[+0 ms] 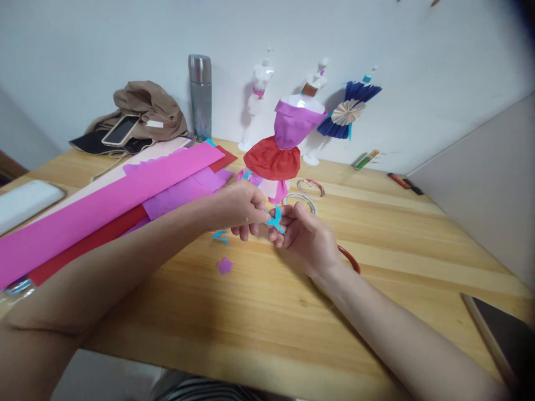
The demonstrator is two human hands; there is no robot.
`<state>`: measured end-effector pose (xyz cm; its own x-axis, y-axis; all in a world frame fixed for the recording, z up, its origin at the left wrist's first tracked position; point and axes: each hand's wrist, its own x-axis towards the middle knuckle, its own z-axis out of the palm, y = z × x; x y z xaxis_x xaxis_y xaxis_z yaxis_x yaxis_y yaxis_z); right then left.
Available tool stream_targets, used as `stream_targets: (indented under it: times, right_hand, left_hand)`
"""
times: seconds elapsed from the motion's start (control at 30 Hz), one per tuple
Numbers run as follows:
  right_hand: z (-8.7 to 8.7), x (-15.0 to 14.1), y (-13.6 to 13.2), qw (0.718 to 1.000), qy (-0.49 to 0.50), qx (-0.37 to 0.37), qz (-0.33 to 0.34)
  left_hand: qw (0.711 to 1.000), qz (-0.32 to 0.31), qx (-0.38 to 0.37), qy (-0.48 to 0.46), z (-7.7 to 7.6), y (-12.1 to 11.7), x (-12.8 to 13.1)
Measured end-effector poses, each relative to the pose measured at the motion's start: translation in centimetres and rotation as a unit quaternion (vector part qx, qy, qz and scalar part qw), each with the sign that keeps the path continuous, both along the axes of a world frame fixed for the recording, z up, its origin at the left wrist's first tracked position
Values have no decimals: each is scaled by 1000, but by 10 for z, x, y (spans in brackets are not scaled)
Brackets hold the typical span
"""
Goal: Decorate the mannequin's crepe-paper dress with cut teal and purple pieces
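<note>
A small light-blue paper cutout [276, 220] with leaf-like points is held between my two hands above the table. My left hand [243, 207] pinches its left end with thumb and forefinger. Palm upward and fingers curled, my right hand [308, 238] grips its other side. More blue paper pieces [220, 238] and a purple paper flower [224, 265] lie on the wood below my left hand. Just beyond my hands stands a mannequin wearing a purple top [295, 122] and a gathered red skirt [272, 159]. Rolls of tape [311, 188] lie beside its base, partly behind my right hand.
Long pink paper [125, 197] and red and purple sheets cover the left side. A thermos [200, 100], a bare mannequin [262, 78] and one in blue pleats [349, 111] stand along the wall. A red curved handle [350, 259] shows behind my right wrist; a dark tablet [501, 334] lies right.
</note>
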<state>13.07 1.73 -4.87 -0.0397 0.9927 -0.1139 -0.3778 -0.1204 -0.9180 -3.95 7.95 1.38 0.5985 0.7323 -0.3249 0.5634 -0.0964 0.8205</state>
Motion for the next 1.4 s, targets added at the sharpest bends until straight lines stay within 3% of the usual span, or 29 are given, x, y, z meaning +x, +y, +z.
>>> stream_targets:
  times: [0.23,0.4,0.5,0.63,0.73,0.87,0.97,1.07,1.23,1.4]
  right_hand:
    - [-4,-1,1,997,-53,46,-20]
    - [-2,-2,1,995,-73,65,-34]
    - [-3,-2,0,993,-87,73,-38]
    - [-8,-2,0,991,-116,56,-34]
    - [-13,-5,-1,986,-167,14,2]
    - [-12,-4,-4,951,-296,39,80]
    - [-5,9,-1,900,-416,126,42]
    - [0,26,7,882,-449,146,2]
    - [-6,32,15,890,-437,117,57]
    - [-8,23,11,955,-283,67,62]
  left_hand:
    - [1000,-18,-1,12,8,-1,-2]
    - [996,-77,-29,47,11,5,-8]
    - [997,-58,-35,34,4,10,-6]
    - [999,12,-41,-3,-1,10,-2]
    - [999,-10,-20,29,5,5,-3]
    - [998,-38,34,45,16,-3,-7]
    - [996,-45,57,51,24,-6,-9]
    - [991,-19,86,101,35,-9,-11]
    - [989,2,101,106,45,-10,-17]
    - [992,-73,92,44,29,2,-25]
